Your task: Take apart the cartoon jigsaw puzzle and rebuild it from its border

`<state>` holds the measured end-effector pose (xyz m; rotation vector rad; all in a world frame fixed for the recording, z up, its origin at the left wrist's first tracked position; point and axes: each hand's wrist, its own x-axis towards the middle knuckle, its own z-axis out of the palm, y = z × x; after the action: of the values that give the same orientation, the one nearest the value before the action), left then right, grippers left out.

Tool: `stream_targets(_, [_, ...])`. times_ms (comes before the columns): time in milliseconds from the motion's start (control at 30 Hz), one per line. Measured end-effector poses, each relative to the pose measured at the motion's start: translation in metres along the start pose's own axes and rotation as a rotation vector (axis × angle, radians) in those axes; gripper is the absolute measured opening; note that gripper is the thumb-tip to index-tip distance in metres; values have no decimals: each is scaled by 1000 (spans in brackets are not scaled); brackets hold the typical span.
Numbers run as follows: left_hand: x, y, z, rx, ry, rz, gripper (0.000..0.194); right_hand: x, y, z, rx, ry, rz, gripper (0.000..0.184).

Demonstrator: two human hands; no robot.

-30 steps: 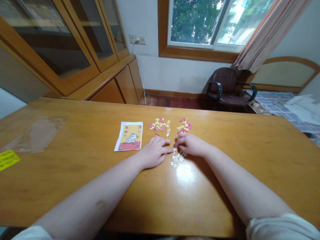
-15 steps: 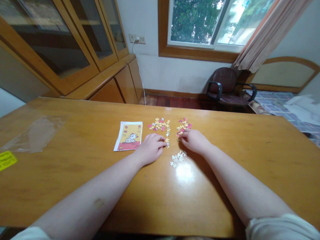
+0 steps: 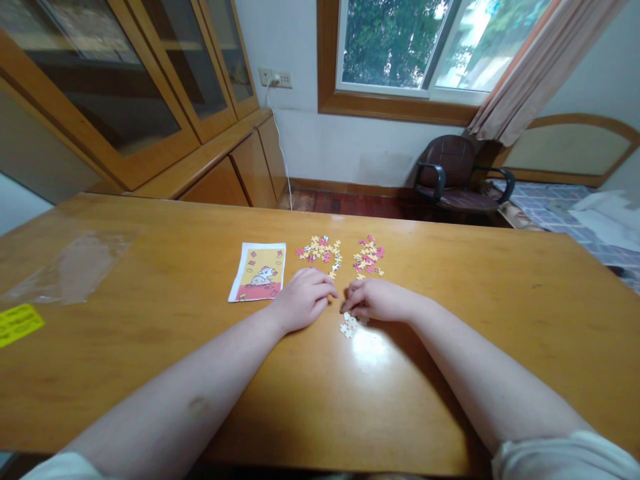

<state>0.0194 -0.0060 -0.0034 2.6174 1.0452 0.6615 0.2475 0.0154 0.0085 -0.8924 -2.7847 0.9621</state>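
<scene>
My left hand (image 3: 306, 299) lies on the table with its fingers stretched out, just right of a picture card (image 3: 261, 273) showing a white cartoon animal on yellow and red. Beyond its fingertips is a loose pile of yellow, red and white puzzle pieces (image 3: 320, 251). My right hand (image 3: 373, 299) is over a small group of pale, face-down puzzle pieces (image 3: 349, 327) and partly covers them. Its thumb and fingers are pinched together; what is between them is hidden. Farther back lies a second pile of red and yellow puzzle pieces (image 3: 369, 255).
At the left of the wooden table (image 3: 320, 413) lie a clear plastic bag (image 3: 75, 267) and a yellow label (image 3: 20, 325). A glass-doored cabinet (image 3: 210, 133) stands behind on the left. An office chair (image 3: 453, 173) is past the table's far edge.
My right hand has come nearer, from the red and yellow pile to the pale pieces. My left hand stays almost in place, while the pieces beside its fingertips no longer show.
</scene>
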Motion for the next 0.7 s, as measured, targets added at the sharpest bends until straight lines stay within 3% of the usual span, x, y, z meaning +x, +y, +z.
stream_targets(167, [-1,0,0,-26,-3,55,23,3,1,2,15,4,17,17])
stream_targets(433, [0,6,-2,-53,-159,195,27,5,7,4,-240,256,152,21])
stream_targets(700, [0,11,2,18,-260,224,31,8,9,5,-229,262,209,16])
